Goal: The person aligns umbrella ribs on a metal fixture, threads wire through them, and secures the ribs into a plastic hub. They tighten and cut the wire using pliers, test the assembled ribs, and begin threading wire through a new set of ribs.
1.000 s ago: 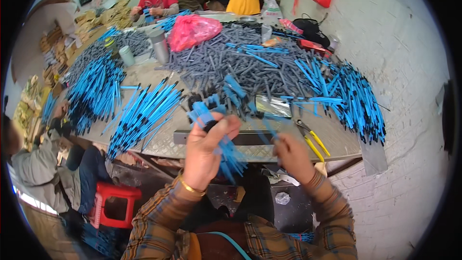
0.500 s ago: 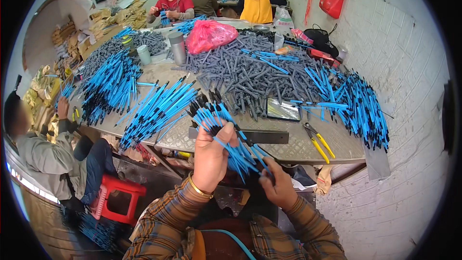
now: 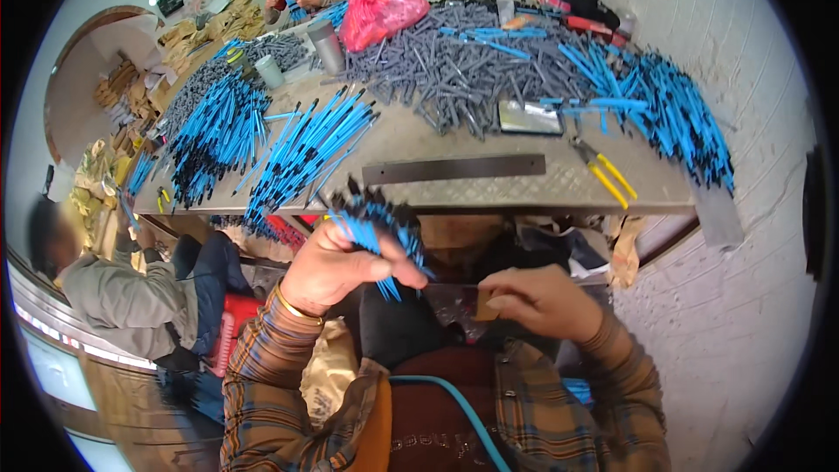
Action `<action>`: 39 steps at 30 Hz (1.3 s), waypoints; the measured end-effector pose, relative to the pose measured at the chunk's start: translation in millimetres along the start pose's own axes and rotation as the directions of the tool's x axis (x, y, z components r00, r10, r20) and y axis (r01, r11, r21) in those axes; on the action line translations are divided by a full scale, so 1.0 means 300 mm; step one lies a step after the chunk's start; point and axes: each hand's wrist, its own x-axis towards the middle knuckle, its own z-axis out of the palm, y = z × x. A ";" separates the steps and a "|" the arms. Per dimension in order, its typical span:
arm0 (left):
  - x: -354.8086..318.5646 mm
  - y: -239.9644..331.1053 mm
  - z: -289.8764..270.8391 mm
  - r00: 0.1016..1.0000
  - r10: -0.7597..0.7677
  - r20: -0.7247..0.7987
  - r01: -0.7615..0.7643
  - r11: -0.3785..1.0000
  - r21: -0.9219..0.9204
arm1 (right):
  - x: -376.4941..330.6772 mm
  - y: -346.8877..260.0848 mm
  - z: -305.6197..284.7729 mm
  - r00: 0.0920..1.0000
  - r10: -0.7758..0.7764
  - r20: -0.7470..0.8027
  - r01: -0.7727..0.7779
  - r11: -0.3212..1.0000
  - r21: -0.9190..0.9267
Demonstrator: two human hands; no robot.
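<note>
My left hand (image 3: 336, 267) is closed round a bundle of thin blue sticks with black ends (image 3: 371, 220), held upright just off the table's front edge. To its right, over my lap, my right hand (image 3: 546, 301) has its fingers pressed together. A small tan patch (image 3: 486, 304) shows at those fingertips; whether it is held or lies behind them I cannot tell. A thin dark line runs between the two hands, too faint to identify. On the table (image 3: 341, 183) beyond lie a loose fan of the same sticks (image 3: 310, 144) and a dark flat metal bar (image 3: 454, 168).
Yellow-handled pliers (image 3: 605, 173) and a phone-like dark slab (image 3: 530, 118) lie at the right. Behind are heaped grey plastic parts (image 3: 472, 65), more blue sticks (image 3: 673, 118), a pink bag (image 3: 380, 19) and a steel flask (image 3: 325, 46). A co-worker (image 3: 131, 288) sits at the left.
The view has tilted down. My right hand has come away from the stick bundle and moved to the right. My left hand has drawn the bundle back off the table edge.
</note>
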 end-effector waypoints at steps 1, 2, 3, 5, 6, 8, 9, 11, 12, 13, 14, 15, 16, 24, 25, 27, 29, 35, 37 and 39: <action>-0.026 -0.015 -0.008 1.000 -0.028 -0.003 0.028 1.000 0.003 | 0.006 -0.021 -0.019 1.000 0.003 -0.006 -0.003 1.000 0.028; -0.033 -0.026 -0.023 0.996 -0.072 -0.051 0.070 0.996 -0.049 | 0.015 -0.035 -0.037 0.996 -0.086 -0.034 0.084 0.996 -0.043; -0.029 -0.041 -0.039 0.989 -0.116 -0.096 0.106 0.989 -0.104 | 0.023 -0.044 -0.042 0.983 -0.173 -0.057 0.165 0.979 -0.118; -0.066 -0.082 -0.037 0.960 -0.204 -0.193 0.163 0.965 -0.206 | 0.056 -0.056 -0.025 0.950 -0.297 -0.100 0.282 0.949 -0.139; -0.108 -0.092 -0.044 0.938 -0.245 -0.244 0.181 0.950 -0.256 | 0.077 -0.063 -0.010 0.898 -0.420 -0.129 0.393 0.900 -0.190; -0.187 -0.115 -0.068 0.887 -0.323 -0.330 0.197 0.911 -0.362 | 0.119 -0.070 0.011 0.879 -0.464 -0.107 0.440 0.878 -0.189; -0.214 -0.132 -0.086 0.861 -0.363 -0.356 0.200 0.886 -0.419 | 0.134 -0.073 0.020 0.862 -0.500 -0.078 0.476 0.853 -0.214; -0.243 -0.175 -0.132 0.802 -0.440 -0.404 0.187 0.827 -0.530 | 0.165 -0.056 0.059 0.849 -0.526 -0.049 0.503 0.833 -0.231; -0.243 -0.164 -0.134 0.753 -0.463 -0.466 0.150 0.812 -0.565 | 0.196 -0.045 0.111 0.832 -0.554 -0.029 0.547 0.828 -0.123; -0.216 -0.202 -0.174 0.722 -0.500 -0.479 0.128 0.776 -0.617 | 0.218 -0.007 0.167 0.836 -0.548 -0.018 0.547 0.836 -0.044; -0.271 -0.208 -0.162 0.672 -0.526 -0.521 0.086 0.755 -0.651 | 0.244 0.003 0.189 0.823 -0.568 -0.002 0.568 0.821 0.060; -0.358 -0.251 -0.128 0.628 -0.559 -0.542 0.046 0.722 -0.690 | 0.258 0.018 0.187 0.822 -0.569 0.006 0.567 0.820 0.074; -0.429 -0.297 -0.112 0.588 -0.598 -0.545 0.009 0.679 -0.734 | 0.260 0.033 0.188 0.847 -0.532 -0.003 0.532 0.846 0.035; -0.298 -0.204 -0.126 0.866 -0.499 -0.025 0.003 0.056 -0.998 | 0.450 0.047 0.170 0.828 -0.561 0.025 0.536 0.803 0.262; -0.279 -0.168 -0.142 0.851 -0.524 -0.035 0.055 0.156 -0.986 | 0.492 0.031 0.177 0.823 -0.564 0.059 0.531 0.803 0.269; -0.250 -0.157 -0.218 0.830 -0.558 -0.011 0.197 0.311 -0.930 | 0.544 0.047 0.207 0.837 -0.537 0.108 0.497 0.828 0.260; -0.256 -0.126 -0.289 0.803 -0.596 -0.014 0.326 0.459 -0.826 | 0.585 0.062 0.242 0.837 -0.514 0.186 0.453 0.843 0.291; -0.330 -0.056 -0.409 0.777 -0.630 0.023 0.544 0.651 -0.529 | 0.674 0.064 0.318 0.850 -0.480 0.218 0.360 0.831 0.425; -0.334 -0.049 -0.423 0.773 -0.630 0.076 0.601 0.688 -0.406 | 0.707 0.067 0.302 0.828 -0.481 0.290 0.284 0.803 0.524; -0.337 -0.038 -0.419 0.764 -0.634 0.118 0.639 0.720 -0.271 | 0.742 0.083 0.289 0.807 -0.492 0.326 0.244 0.781 0.575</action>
